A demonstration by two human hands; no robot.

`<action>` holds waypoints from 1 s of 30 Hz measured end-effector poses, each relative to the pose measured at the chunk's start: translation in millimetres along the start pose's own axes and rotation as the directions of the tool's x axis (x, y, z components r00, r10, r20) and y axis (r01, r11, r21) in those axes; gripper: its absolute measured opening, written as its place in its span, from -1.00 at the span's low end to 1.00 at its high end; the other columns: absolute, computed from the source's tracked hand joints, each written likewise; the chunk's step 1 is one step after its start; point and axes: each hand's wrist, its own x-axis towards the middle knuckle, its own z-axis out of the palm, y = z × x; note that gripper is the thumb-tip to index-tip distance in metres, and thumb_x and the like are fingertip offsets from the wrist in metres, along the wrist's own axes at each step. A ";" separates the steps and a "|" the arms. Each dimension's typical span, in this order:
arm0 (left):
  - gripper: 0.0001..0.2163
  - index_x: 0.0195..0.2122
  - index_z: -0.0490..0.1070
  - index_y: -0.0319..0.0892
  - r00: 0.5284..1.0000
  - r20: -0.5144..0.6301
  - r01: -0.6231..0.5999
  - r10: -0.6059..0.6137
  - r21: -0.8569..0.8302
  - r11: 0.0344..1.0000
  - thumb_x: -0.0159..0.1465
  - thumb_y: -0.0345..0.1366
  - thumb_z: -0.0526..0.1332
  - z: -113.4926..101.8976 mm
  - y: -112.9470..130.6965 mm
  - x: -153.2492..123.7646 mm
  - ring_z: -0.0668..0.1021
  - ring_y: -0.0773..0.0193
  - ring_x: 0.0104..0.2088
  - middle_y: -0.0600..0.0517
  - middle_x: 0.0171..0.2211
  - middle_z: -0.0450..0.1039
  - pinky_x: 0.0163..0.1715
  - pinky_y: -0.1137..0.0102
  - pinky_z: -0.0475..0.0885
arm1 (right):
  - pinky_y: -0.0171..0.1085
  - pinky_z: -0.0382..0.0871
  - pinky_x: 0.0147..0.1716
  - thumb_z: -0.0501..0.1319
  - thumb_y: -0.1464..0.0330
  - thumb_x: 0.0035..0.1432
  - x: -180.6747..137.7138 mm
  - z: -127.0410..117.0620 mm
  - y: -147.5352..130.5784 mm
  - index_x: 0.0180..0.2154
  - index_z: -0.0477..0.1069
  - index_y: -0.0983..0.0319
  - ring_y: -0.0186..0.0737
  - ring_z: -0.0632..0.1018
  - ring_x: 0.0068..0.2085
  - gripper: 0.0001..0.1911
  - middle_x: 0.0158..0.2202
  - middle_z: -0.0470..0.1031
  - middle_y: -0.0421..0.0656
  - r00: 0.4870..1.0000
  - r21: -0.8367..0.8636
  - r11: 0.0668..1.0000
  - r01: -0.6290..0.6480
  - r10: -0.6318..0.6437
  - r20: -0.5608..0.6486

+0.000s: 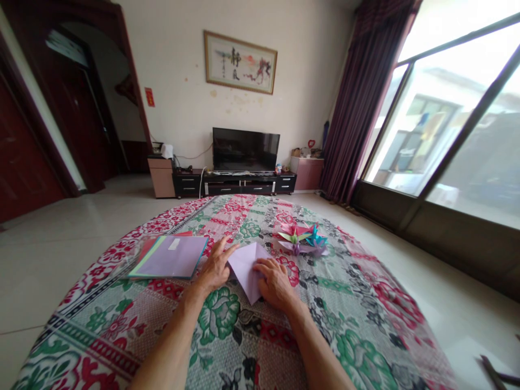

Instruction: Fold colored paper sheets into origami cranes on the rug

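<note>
A sheet of light purple origami paper (246,266), folded to a point toward me, lies on the patterned tablecloth. At its upper left edge is my left hand (216,266), fingers apart, with one fingertip touching the paper. My right hand (277,280) has its fingers bent and pressed together on the paper's right side; its thumb is partly hidden. Beyond it to the right sit several folded paper cranes (303,238) in red, green, blue and purple. Left of my left hand lies a stack of coloured paper (173,259), purple on top, partly in a clear plastic wrapper.
The round table wears a red, green and grey floral tablecloth (345,303). Across the floor, a television (246,150) stands on a low black cabinet (227,185). A framed picture (240,62) hangs above. Dark curtains (345,119) and a large window are at right.
</note>
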 end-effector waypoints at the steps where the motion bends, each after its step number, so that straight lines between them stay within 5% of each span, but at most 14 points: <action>1: -0.30 0.12 0.25 -0.05 1.000 0.002 -0.008 0.008 0.017 1.000 -0.08 -0.64 0.05 -0.6 1.5 -0.2 0.04 0.06 0.26 0.03 0.26 -0.04 0.23 0.13 0.02 | -0.13 0.05 0.02 0.04 0.48 -0.03 0.3 0.0 0.1 -0.11 0.41 0.14 -0.10 0.28 0.07 -0.58 0.04 0.37 -0.15 1.000 -0.009 1.000 -0.013 0.013 -0.012; 8: -0.44 -0.07 0.46 0.03 0.997 0.044 -0.073 0.070 0.088 0.993 -0.09 -0.60 0.13 -4.6 19.4 1.9 -0.03 -0.09 0.25 0.09 0.25 0.01 0.18 -0.03 0.00 | -0.13 0.08 0.01 0.09 0.41 0.03 2.6 1.2 5.2 -0.10 0.40 0.18 -0.06 0.31 0.06 -0.65 0.03 0.37 -0.07 0.991 -0.035 0.993 -0.110 0.107 -0.079; 18: -0.58 -0.33 0.55 0.11 0.980 0.159 -0.124 0.120 0.019 0.992 -0.06 -0.57 0.14 -1.6 43.4 1.7 0.04 -0.14 0.23 0.08 0.08 0.34 0.08 -0.22 -0.07 | -0.13 0.05 -0.01 0.11 0.37 0.08 1.8 2.4 9.7 -0.18 0.43 0.15 -0.09 0.32 0.01 -0.76 -0.05 0.43 -0.11 0.984 -0.079 0.991 -0.110 0.097 -0.149; 30: -0.61 -0.32 0.57 0.03 0.999 0.017 0.031 -0.031 -0.022 0.999 0.07 -0.57 0.04 14.4 3.2 1.8 0.30 0.09 0.07 0.01 -0.09 0.47 0.12 0.07 0.18 | -0.09 -0.02 0.05 0.09 0.44 -0.13 -4.9 -5.0 7.8 -0.11 0.40 0.18 -0.06 0.25 0.08 -0.55 -0.02 0.41 -0.12 0.999 0.061 0.997 0.047 -0.046 -0.026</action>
